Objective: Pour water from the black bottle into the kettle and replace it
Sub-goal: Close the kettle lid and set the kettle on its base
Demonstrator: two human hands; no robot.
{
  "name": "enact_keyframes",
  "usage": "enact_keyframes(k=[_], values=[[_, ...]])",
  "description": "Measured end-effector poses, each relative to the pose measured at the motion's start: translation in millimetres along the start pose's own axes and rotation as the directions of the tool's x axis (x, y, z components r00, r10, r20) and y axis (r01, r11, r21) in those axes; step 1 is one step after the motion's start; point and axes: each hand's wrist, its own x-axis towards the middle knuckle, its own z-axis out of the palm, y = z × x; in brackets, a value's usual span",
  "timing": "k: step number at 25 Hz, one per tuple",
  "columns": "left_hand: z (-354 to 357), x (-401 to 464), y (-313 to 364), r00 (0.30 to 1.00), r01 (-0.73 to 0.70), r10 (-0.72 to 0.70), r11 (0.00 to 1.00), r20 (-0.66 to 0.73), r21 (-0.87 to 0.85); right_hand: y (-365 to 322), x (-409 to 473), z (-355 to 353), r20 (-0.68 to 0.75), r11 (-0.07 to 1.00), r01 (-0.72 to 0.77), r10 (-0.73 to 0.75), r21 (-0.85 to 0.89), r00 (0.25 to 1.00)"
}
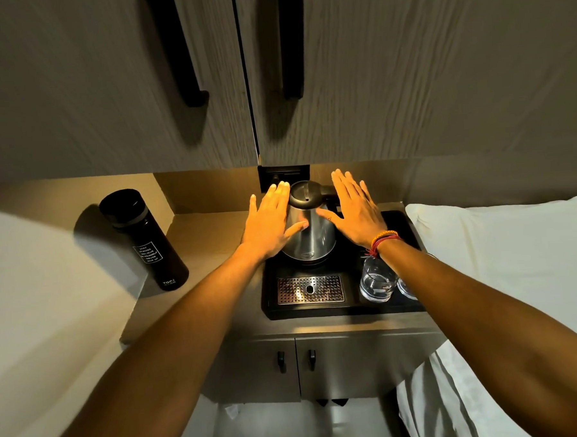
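A steel kettle (pixel 309 232) with a dark shut lid stands on its base at the back of a black tray (pixel 322 310). My left hand (pixel 270 221) hovers flat just left of the kettle, fingers spread, thumb near its wall. My right hand (pixel 357 209) is spread the same way on the kettle's right side, with a red and orange thread band at the wrist. Neither hand grips anything. The black bottle (pixel 144 237), capped and with white lettering, stands upright on the counter far to the left, apart from both hands.
Two clear glasses (pixel 377 282) stand on the tray's right part under my right forearm. A perforated metal drip grate (pixel 310 289) lies at the tray's front. Cupboard doors with black handles (pixel 185 56) hang overhead. A white pillow (pixel 502 240) lies to the right, small cabinet doors (pixel 296 361) below.
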Motion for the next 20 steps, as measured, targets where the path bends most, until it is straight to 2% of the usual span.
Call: enact_keyframes(k=[2,4,7,13,18,20], values=[[-1.1,-9.1,0.0,1.0,-0.004,0.003,0.999,0.006,0.054,6.0,-9.9,-4.8,-0.02,0.997,-0.072,0.072,0.026,0.997],[-5.0,-11.5,2.6,1.0,-0.004,0.003,0.997,0.007,0.078,11.0,-14.6,-10.3,0.019,0.992,-0.118,0.117,0.049,0.993],[-12.1,-10.3,14.6,1.0,-0.001,-0.003,0.99,0.03,0.142,7.5,-21.0,-14.4,0.071,0.995,-0.095,0.095,-0.01,0.993],[-23.8,-6.1,23.9,0.993,0.015,-0.041,0.975,0.115,0.22,-6.3,-19.7,-15.7,0.121,0.985,-0.172,0.169,0.015,0.978],[-34.8,-3.7,24.5,0.981,0.018,-0.058,0.978,0.187,0.206,-22.6,-12.5,-14.1,0.113,0.957,-0.267,0.254,0.111,0.96],[-35.7,-4.3,22.5,0.971,0.011,-0.058,0.98,0.232,0.199,-24.4,-9.1,-18.7,0.171,0.939,-0.32,0.297,0.125,0.939]])
